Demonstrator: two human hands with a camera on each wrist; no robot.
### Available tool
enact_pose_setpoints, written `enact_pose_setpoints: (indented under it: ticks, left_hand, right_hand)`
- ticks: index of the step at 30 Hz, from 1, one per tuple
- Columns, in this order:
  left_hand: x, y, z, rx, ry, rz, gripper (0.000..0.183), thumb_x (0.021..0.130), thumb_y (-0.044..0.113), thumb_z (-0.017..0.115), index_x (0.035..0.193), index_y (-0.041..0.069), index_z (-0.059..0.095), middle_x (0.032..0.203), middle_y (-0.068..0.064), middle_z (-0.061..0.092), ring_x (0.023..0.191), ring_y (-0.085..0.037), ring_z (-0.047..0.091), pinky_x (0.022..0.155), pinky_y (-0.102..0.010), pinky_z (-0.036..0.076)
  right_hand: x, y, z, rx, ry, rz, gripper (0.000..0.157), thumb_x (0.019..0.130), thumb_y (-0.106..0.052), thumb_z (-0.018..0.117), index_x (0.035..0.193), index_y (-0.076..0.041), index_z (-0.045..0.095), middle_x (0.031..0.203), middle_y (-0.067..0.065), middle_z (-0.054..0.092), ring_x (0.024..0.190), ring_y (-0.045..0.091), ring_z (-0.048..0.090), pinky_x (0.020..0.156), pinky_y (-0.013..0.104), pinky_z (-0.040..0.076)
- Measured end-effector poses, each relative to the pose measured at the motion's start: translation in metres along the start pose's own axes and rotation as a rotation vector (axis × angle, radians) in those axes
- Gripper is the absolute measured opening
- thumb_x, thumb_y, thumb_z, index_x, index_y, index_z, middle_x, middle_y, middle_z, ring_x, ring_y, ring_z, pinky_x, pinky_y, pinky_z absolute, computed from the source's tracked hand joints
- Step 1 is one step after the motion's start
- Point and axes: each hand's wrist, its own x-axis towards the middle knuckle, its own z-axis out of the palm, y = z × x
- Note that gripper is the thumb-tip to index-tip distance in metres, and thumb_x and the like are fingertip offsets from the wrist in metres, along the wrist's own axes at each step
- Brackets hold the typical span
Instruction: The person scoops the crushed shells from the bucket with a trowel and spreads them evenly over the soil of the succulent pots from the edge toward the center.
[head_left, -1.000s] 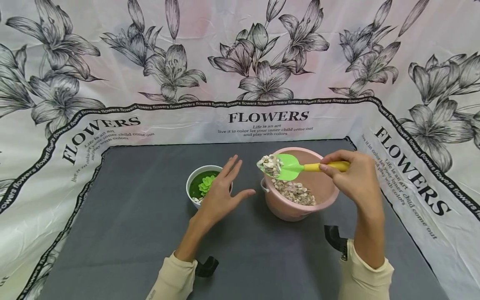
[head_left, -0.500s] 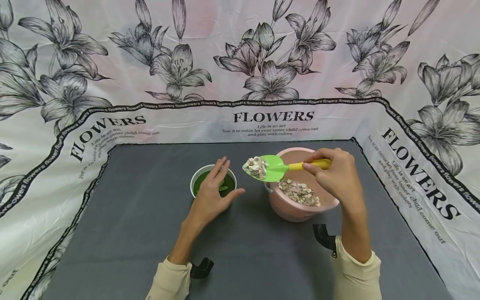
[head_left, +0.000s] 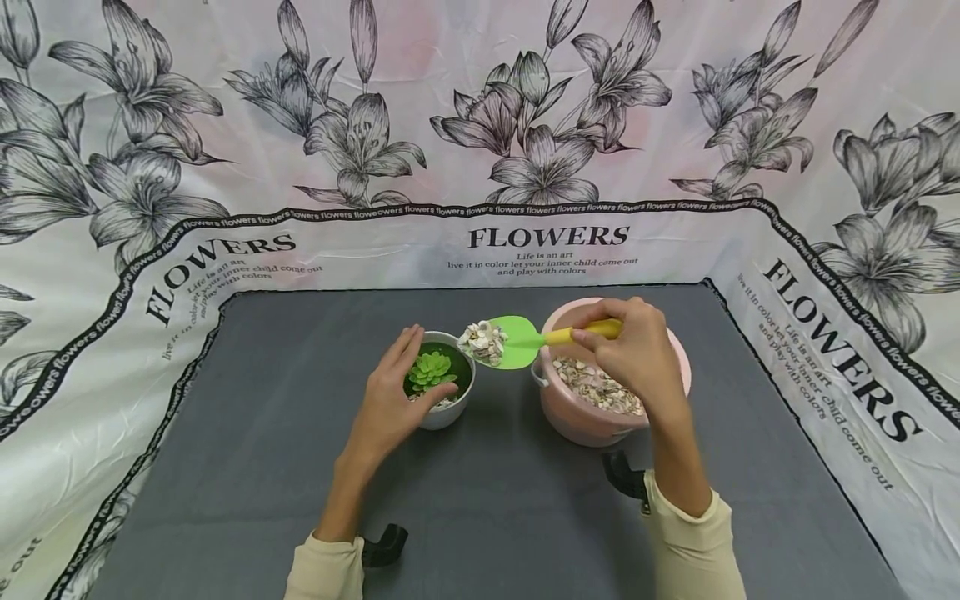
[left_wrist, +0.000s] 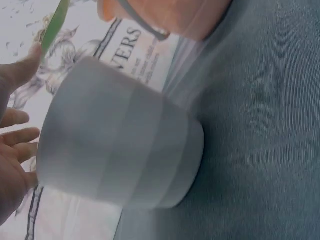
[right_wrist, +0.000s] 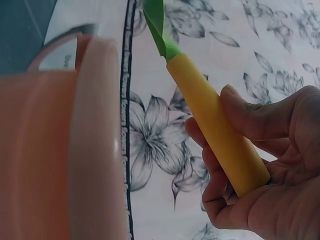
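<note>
My right hand (head_left: 633,354) grips the yellow handle of a toy trowel (head_left: 517,342) with a green blade. Small pale stone or shell chips (head_left: 483,342) are heaped on the blade, whose tip reaches the right rim of a small white pot (head_left: 444,416). Inside the pot a green succulent (head_left: 430,370) stands on a dark green surface, with some pale chips near the front. My left hand (head_left: 390,400) is at the pot's left side, fingers extended and thumb across its front rim. In the left wrist view the pot (left_wrist: 115,140) stands upright on the cloth beside my fingers.
A pink bucket (head_left: 570,421) with a grey handle stands right of the pot, under my right forearm. More pale chips (head_left: 600,387) lie in it. Grey cloth (head_left: 495,508) covers the table; a flower-printed sheet (head_left: 540,183) rises behind and at the sides.
My right hand has carried the loaded trowel leftward from above the bucket to the pot's rim. My left hand has shifted left and down from over the pot to its side.
</note>
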Motion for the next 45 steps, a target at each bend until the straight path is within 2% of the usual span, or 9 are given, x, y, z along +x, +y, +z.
enact_pose_setpoints:
  ticks: [5, 9, 17, 21, 25, 33, 37, 41, 45]
  left_hand:
    - [-0.004, -0.012, -0.008, 0.005, 0.003, -0.025, 0.099, 0.084, 0.034, 0.089, 0.163, 0.008, 0.035, 0.171, -0.015, 0.034, 0.160, -0.037, 0.032, 0.124, -0.062, 0.036]
    - [-0.008, -0.020, -0.012, -0.003, -0.025, -0.065, 0.106, 0.082, 0.034, 0.090, 0.166, 0.010, 0.029, 0.173, -0.015, 0.027, 0.160, -0.040, 0.030, 0.123, -0.065, 0.035]
    - [-0.012, -0.030, -0.018, 0.026, -0.159, -0.145, 0.129, 0.075, 0.041, 0.095, 0.169, 0.010, 0.012, 0.175, -0.019, 0.017, 0.161, -0.043, 0.024, 0.124, -0.066, 0.033]
    - [-0.010, -0.034, -0.016, -0.011, -0.215, -0.177, 0.140, 0.071, 0.041, 0.097, 0.169, 0.011, 0.002, 0.177, -0.017, 0.011, 0.162, -0.041, 0.021, 0.124, -0.065, 0.033]
    - [-0.008, -0.037, -0.015, -0.038, -0.238, -0.181, 0.147, 0.069, 0.039, 0.098, 0.168, 0.008, -0.006, 0.177, -0.015, 0.010, 0.163, -0.039, 0.020, 0.125, -0.063, 0.032]
    - [-0.008, -0.040, -0.018, -0.035, -0.265, -0.226, 0.148, 0.068, 0.040, 0.099, 0.168, 0.007, -0.006, 0.176, -0.021, 0.010, 0.161, -0.042, 0.023, 0.124, -0.063, 0.034]
    - [-0.008, -0.042, -0.019, -0.054, -0.264, -0.243, 0.152, 0.067, 0.040, 0.099, 0.168, 0.010, -0.010, 0.176, -0.020, 0.011, 0.160, -0.042, 0.025, 0.123, -0.064, 0.035]
    - [-0.007, -0.043, -0.020, -0.068, -0.258, -0.229, 0.154, 0.063, 0.036, 0.100, 0.168, 0.008, -0.010, 0.176, -0.021, 0.011, 0.160, -0.042, 0.024, 0.124, -0.063, 0.034]
    - [-0.005, -0.044, -0.022, -0.041, -0.244, -0.211, 0.155, 0.059, 0.031, 0.102, 0.168, 0.004, -0.006, 0.170, -0.029, 0.025, 0.155, -0.044, 0.034, 0.122, -0.064, 0.037]
  right_hand:
    - [0.006, -0.003, 0.013, 0.034, -0.048, -0.009, 0.005, 0.086, -0.001, 0.081, 0.091, -0.002, 0.082, 0.091, 0.017, 0.075, 0.082, 0.025, 0.054, 0.070, 0.027, 0.046]
    - [0.010, -0.005, 0.026, 0.067, -0.107, -0.009, 0.003, 0.088, 0.001, 0.079, 0.091, 0.001, 0.080, 0.093, 0.019, 0.074, 0.083, 0.027, 0.059, 0.067, 0.025, 0.050]
    - [0.011, -0.014, 0.048, 0.094, -0.184, -0.022, 0.005, 0.088, 0.001, 0.078, 0.092, -0.001, 0.080, 0.094, 0.019, 0.062, 0.089, 0.027, 0.047, 0.066, 0.029, 0.045]
    - [0.010, -0.019, 0.057, 0.097, -0.214, -0.026, 0.006, 0.089, 0.001, 0.077, 0.093, -0.002, 0.080, 0.097, 0.018, 0.056, 0.088, 0.027, 0.047, 0.063, 0.028, 0.044]
    - [0.011, -0.025, 0.065, 0.054, -0.212, -0.057, 0.005, 0.088, 0.000, 0.079, 0.091, -0.003, 0.081, 0.093, 0.016, 0.060, 0.087, 0.026, 0.047, 0.065, 0.029, 0.045]
    - [0.009, -0.043, 0.077, -0.065, -0.191, -0.164, 0.007, 0.085, 0.001, 0.082, 0.086, -0.005, 0.080, 0.088, 0.009, 0.075, 0.086, 0.025, 0.048, 0.072, 0.032, 0.047]
    - [0.005, -0.054, 0.083, -0.156, -0.161, -0.280, 0.011, 0.082, 0.002, 0.084, 0.085, -0.008, 0.079, 0.088, 0.006, 0.076, 0.083, 0.024, 0.047, 0.071, 0.033, 0.043]
    - [0.002, -0.060, 0.089, -0.255, -0.133, -0.404, 0.015, 0.080, 0.000, 0.087, 0.085, -0.010, 0.078, 0.088, 0.004, 0.074, 0.084, 0.024, 0.047, 0.072, 0.037, 0.040]
    - [0.001, -0.061, 0.093, -0.299, -0.098, -0.482, 0.017, 0.079, -0.001, 0.089, 0.086, -0.011, 0.077, 0.088, 0.003, 0.074, 0.086, 0.023, 0.048, 0.073, 0.040, 0.042]
